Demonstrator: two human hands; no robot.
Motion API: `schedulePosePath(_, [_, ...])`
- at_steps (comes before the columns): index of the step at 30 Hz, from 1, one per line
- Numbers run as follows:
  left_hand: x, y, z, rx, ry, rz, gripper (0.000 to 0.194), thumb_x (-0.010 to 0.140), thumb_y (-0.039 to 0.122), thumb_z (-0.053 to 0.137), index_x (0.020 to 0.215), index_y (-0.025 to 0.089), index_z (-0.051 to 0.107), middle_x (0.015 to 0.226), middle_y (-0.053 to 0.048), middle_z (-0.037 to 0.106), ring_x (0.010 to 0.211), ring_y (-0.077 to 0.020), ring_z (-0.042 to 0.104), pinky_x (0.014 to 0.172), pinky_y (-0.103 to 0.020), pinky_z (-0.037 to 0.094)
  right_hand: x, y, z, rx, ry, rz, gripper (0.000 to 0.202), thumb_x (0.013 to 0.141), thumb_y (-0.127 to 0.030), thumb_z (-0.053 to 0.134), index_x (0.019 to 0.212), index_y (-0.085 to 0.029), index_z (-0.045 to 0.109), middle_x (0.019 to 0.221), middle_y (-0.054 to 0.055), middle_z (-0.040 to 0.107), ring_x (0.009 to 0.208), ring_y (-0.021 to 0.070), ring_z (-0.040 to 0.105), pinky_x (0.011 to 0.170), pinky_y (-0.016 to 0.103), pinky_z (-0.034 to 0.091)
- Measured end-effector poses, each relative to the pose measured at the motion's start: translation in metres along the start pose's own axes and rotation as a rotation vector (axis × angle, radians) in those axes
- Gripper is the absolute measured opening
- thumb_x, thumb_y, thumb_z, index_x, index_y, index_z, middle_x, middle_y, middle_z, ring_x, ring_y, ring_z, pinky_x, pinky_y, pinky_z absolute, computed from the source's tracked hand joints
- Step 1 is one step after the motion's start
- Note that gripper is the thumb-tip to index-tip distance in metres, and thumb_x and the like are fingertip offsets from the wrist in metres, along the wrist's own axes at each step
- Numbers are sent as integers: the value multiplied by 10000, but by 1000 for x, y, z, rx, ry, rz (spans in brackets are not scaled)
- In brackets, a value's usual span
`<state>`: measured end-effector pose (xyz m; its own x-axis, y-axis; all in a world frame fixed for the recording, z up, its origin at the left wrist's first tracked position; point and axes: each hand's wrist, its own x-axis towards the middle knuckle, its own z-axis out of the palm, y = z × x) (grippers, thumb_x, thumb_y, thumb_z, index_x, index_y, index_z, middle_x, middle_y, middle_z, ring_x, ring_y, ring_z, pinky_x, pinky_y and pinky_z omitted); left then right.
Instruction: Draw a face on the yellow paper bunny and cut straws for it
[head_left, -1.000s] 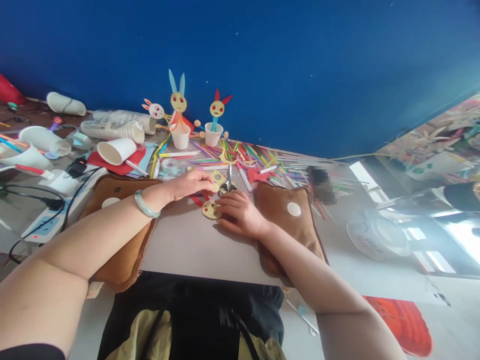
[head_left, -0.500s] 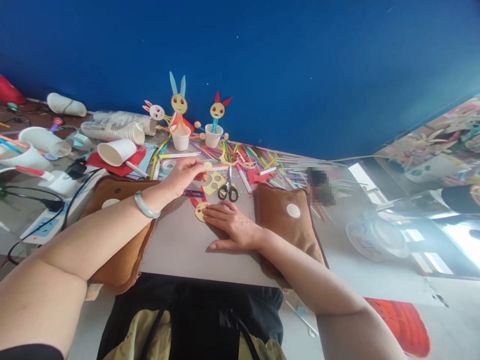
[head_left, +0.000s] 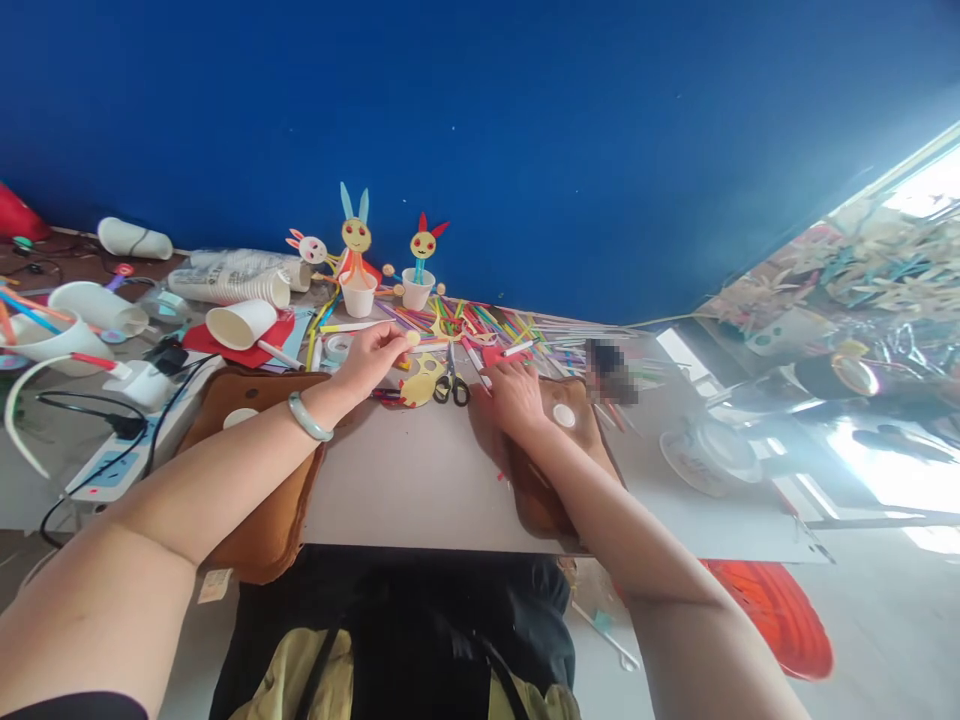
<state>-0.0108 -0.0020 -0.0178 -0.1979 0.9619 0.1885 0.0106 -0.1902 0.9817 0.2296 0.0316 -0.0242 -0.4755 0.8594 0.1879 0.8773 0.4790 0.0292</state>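
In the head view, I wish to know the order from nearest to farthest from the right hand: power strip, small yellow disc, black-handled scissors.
1. Black-handled scissors, just left of the right hand.
2. Small yellow disc, farther left, pinched in the left hand.
3. Power strip, at the far left, past the left brown cushion.

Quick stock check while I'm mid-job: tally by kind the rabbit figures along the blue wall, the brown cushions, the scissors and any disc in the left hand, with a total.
Rabbit figures along the blue wall: 3
Brown cushions: 2
Scissors: 1
Pale yellow disc in the left hand: 1
Total: 7
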Motion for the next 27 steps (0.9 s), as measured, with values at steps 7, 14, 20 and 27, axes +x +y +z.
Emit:
schedulePosePath(7, [-5,-4,2,217,-81,73,256,765,424,637,681,184,605,600,24,592,596,-117,547,630,-245,442,32,-11,13,92,-174,212,351,894,-184,475,1240,-139,515,1154,201,637,1000,295,638,833,390,444])
schedulePosePath(14, [-22,7,13,293,-116,154,182,740,361,649,674,192,635,647,15,621,646,-131,538,650,-246,414,36,3,5,367,-132,252,360,725,-172,651,1074,-139,570,909,103,685,844,240,640,734,320,473])
schedulePosePath(20, [-25,12,27,256,-144,72,205,726,376,676,662,181,657,599,26,581,618,-118,506,657,-244,409,-1,18,-12,785,-152,181,192,782,-316,591,864,-146,625,671,-5,603,582,115,521,565,228,422])
schedulePosePath(27, [-50,8,45,103,-282,-244,280,739,427,655,801,154,663,704,-20,642,611,-118,581,617,-262,481,-33,4,-16,1114,-204,171,454,823,-581,477,852,-149,617,642,-7,562,480,89,456,470,226,373])
